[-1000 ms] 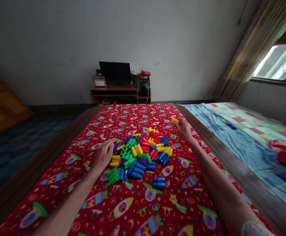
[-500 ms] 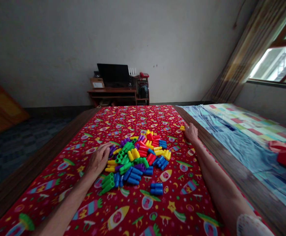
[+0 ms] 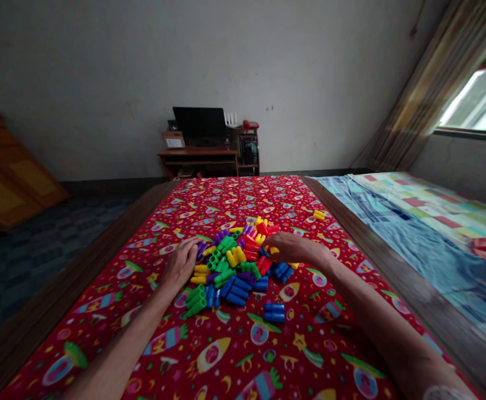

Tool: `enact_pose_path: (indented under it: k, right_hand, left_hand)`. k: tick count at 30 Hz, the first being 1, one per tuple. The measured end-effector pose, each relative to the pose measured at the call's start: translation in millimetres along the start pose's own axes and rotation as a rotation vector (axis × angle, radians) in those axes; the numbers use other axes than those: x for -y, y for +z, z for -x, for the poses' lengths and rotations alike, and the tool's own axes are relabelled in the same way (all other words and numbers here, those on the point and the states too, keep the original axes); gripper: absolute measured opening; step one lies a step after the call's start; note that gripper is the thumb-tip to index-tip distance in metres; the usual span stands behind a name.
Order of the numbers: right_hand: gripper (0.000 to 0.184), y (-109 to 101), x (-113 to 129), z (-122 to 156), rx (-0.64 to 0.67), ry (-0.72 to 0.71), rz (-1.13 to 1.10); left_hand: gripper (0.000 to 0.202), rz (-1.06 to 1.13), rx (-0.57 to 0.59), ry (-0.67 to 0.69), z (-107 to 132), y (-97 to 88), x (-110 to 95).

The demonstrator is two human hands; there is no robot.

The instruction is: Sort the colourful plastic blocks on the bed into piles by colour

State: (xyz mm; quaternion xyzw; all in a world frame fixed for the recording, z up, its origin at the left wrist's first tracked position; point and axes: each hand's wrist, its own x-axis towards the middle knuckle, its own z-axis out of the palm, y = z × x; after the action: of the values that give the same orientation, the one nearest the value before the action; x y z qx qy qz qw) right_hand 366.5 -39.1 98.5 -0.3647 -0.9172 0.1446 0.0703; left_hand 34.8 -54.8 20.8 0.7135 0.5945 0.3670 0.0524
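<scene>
A loose heap of plastic tube-shaped building blocks (image 3: 235,255) in green, yellow, blue, red and purple lies on the red patterned cloth. My left hand (image 3: 182,260) rests at the heap's left edge beside a purple block (image 3: 201,249), its fingers loosely extended. Over the right side of the heap, my right hand (image 3: 288,246) reaches in among red, yellow and blue blocks. Its fingers bend down and are partly hidden, so whether they grip a block is unclear. Apart from the heap, a yellow block (image 3: 318,214) lies near the cloth's right edge. A blue block (image 3: 274,312) sits closer to me.
The cloth (image 3: 209,355) covers the table, whose dark wooden edges (image 3: 347,214) show at both sides. To the right is a bed with a blue sheet (image 3: 376,228). A desk (image 3: 201,151) with a monitor (image 3: 199,122) stands against the far wall.
My right hand has let go of the yellow block at the cloth's right edge and moved left and nearer, over the heap. My left hand stays by the heap. The view has shifted slightly.
</scene>
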Motion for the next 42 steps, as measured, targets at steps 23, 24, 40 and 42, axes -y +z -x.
enact_pose_path:
  k: [23,24,40,42]
  right_hand:
    - [0.029,-21,-78,0,-0.417,0.267,-0.294]
    - [0.027,-22,-77,2,-0.411,0.277,-0.265]
    - [0.026,-24,-71,3,-0.31,0.353,0.035]
    - [0.028,-27,-93,13,-0.43,0.475,0.005]
  left_hand:
    - [0.044,-0.009,0.002,0.017,0,1.7,7]
    - [0.045,-0.009,0.002,0.014,0,1.8,7]
    - [0.045,-0.016,0.03,0.02,0,-1.7,3]
    - [0.045,-0.019,0.025,0.021,-1,-1.7,3]
